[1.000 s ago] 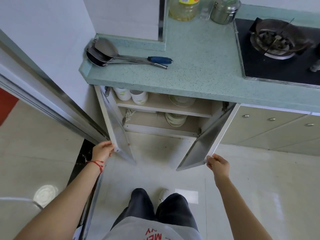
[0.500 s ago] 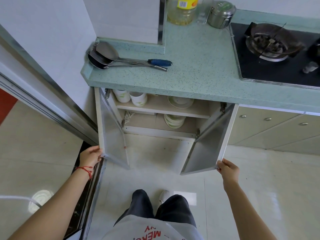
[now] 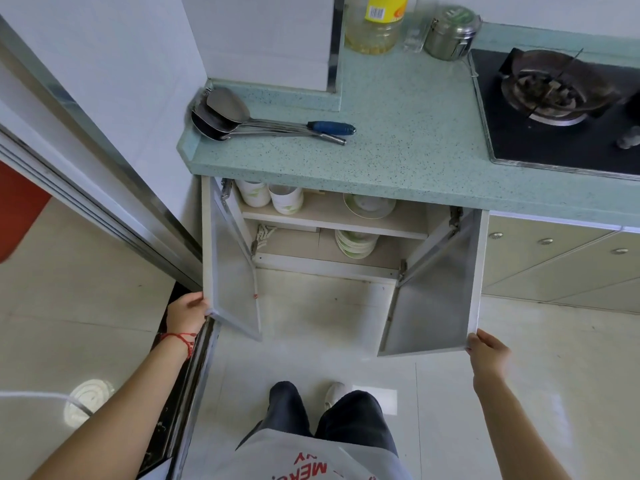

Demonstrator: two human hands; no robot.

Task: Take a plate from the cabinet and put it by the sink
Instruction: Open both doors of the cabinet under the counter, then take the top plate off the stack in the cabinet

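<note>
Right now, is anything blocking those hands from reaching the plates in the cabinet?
Nothing visible. Both doors are swung wide, the left hand and right hand holding their edges. The stack of plates on the lower shelf sits in the open, with clear space in front.

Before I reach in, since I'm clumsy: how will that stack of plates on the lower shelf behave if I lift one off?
The stack of plates looks glazed ceramic, so probably smooth, slippery and breakable. Plates sit nested, so lifting the top one may drag its neighbour. The lower shelf is low and shadowed, so a firm rim hold seems wise.
</note>
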